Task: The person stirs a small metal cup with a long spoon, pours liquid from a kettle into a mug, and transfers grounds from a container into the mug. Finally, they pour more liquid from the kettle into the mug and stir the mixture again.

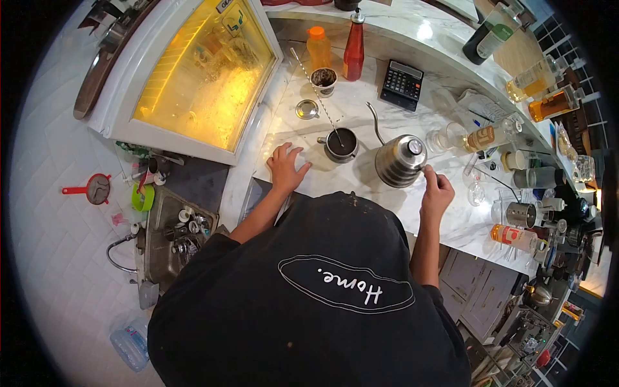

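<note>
Marble desk [361, 113]: right hand [437, 188] gripping heavy steel kettle [398, 161] by handle; left hand [285, 166] resting spread, empty.

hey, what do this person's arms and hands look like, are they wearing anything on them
Both hands are bare: no gloves show on the left hand or the right hand, and no watch, ring or bracelet can be made out at this size. The forearms are uncovered too. The only sleeves are the short ones of a black t-shirt, ending about the elbows; it carries a white oval outline with the word "Home" in white script.
</note>
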{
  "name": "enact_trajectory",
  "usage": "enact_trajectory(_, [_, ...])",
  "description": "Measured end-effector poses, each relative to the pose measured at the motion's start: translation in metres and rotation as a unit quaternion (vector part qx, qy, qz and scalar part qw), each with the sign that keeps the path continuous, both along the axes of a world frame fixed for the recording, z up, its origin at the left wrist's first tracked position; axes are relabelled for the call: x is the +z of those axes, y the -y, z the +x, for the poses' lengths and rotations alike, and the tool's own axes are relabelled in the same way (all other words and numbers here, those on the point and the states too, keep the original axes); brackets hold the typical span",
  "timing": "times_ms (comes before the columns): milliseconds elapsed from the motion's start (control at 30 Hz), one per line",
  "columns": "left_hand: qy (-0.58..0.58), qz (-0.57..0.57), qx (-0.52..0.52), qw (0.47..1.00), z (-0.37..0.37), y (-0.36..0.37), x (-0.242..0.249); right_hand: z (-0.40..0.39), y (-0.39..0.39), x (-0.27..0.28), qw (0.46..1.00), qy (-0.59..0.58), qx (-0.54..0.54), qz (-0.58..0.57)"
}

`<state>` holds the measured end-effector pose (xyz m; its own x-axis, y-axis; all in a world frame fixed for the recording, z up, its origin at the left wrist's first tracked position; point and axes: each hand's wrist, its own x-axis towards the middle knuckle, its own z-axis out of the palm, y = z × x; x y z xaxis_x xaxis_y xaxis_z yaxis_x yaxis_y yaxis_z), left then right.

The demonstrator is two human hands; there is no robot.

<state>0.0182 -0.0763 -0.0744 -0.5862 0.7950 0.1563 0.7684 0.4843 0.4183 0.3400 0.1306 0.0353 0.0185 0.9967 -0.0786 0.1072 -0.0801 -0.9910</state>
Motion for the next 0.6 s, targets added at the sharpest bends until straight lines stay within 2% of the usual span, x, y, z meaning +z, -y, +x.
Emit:
enact_trajectory(167, [-0.067, 0.041, -0.023, 0.997, -0.001, 0.009, -0.007, -0.020, -0.011, -0.030, 0.999, -0.044, -0.010, -0.024])
enact_trajectory(600, [-0.057, 0.050, 0.007, 0.997, -0.003, 0.010, -0.004, -0.039, -0.004, -0.050, 0.997, -0.046, 0.038, -0.051])
